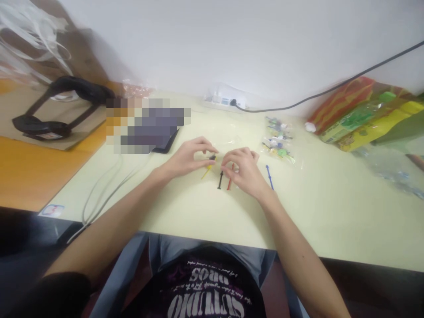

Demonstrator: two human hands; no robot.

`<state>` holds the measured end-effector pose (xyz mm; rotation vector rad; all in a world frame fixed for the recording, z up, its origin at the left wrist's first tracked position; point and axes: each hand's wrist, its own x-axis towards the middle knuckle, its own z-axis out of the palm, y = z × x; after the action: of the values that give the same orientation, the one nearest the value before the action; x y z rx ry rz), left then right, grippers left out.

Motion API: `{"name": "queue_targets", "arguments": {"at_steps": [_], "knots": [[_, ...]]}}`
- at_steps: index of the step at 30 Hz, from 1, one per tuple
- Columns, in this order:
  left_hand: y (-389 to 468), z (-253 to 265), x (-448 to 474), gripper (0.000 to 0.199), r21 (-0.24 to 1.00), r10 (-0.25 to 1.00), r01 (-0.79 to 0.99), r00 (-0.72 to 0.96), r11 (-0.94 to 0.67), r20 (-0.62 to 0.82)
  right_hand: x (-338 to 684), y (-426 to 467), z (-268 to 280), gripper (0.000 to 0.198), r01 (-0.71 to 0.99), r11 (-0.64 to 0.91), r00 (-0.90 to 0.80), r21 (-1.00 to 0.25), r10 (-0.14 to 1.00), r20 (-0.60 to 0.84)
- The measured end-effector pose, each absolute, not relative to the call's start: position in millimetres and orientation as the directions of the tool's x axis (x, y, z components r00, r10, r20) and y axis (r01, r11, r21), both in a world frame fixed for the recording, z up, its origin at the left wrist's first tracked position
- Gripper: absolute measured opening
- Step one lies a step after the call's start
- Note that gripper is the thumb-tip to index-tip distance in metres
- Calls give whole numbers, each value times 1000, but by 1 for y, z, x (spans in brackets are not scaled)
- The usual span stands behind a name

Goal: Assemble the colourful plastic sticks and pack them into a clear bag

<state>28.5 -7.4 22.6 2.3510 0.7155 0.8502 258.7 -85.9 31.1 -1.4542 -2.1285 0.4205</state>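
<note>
Against the plain white wall (185, 48), over the flat pale-yellow surface (185, 212), the left hand (189, 157) pinched a small black piece (212, 157); the right hand (243, 170) curled, its grip unclear.

light bright, diffuse | shadows faint | edges stretched | dark panel (154, 128) pixelated | small rods (220, 181) soft, perhaps unfocused

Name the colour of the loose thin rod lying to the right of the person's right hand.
The rod is blue, seen in the head view.
</note>
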Motion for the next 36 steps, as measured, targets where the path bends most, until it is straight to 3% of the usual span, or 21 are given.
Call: {"name": "queue_targets", "arguments": {"at_steps": [11, 24, 36], "knots": [[-2, 10, 27, 32, 573, 576, 340, 761, -746, 298, 256, -82, 13, 7, 831, 377, -319, -409, 925, 206], [-4, 8, 30, 36, 636, 581, 318, 773, -703, 256, 253, -82, 9, 14, 833, 384, -340, -399, 923, 178], [-5, 9, 29, 33, 620, 596, 345, 762, -705, 253, 253, -82, 9, 13, 801, 411, -373, -435, 911, 175]]}}
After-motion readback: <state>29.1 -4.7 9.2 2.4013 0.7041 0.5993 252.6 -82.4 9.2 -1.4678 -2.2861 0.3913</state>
